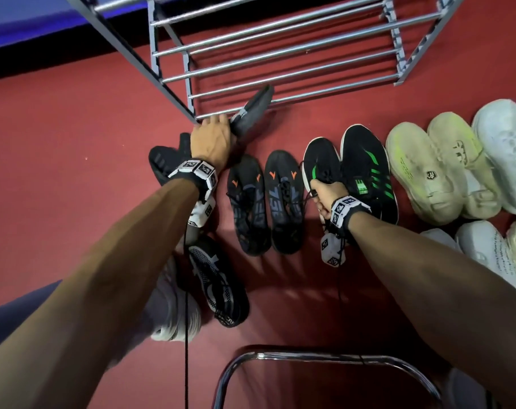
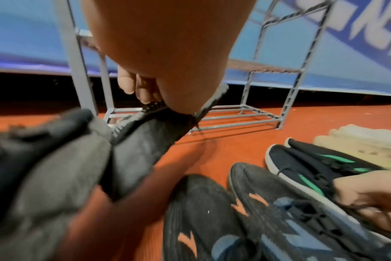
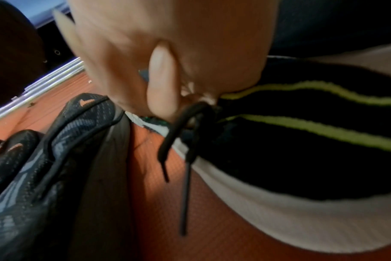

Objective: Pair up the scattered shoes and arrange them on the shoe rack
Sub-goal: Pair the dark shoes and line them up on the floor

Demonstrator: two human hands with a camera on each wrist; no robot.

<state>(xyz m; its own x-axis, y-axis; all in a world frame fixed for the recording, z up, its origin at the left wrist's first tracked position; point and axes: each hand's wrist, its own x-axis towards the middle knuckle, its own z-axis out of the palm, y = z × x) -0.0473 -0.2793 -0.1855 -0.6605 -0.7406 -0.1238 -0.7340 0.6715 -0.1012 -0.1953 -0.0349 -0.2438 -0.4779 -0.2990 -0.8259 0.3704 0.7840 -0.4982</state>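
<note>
My left hand (image 1: 213,135) grips a dark grey shoe (image 1: 254,110) by its collar and holds it tilted, toe up, at the front left corner of the grey metal shoe rack (image 1: 280,59). In the left wrist view my fingers (image 2: 143,90) pinch that shoe (image 2: 145,141) at its opening. A second dark grey shoe (image 1: 163,163) lies under my left wrist. My right hand (image 1: 324,191) grips the laces of a black shoe with green stripes (image 1: 320,159); its mate (image 1: 366,172) lies beside it. In the right wrist view my fingers (image 3: 163,79) hold the laces of that shoe (image 3: 301,141).
A pair of black shoes with orange marks (image 1: 265,202) lies between my hands on the red floor. Cream shoes (image 1: 422,175) and white shoes (image 1: 504,149) lie to the right. A black-and-white knit shoe (image 1: 218,278) and a chrome chair frame (image 1: 324,357) are near me.
</note>
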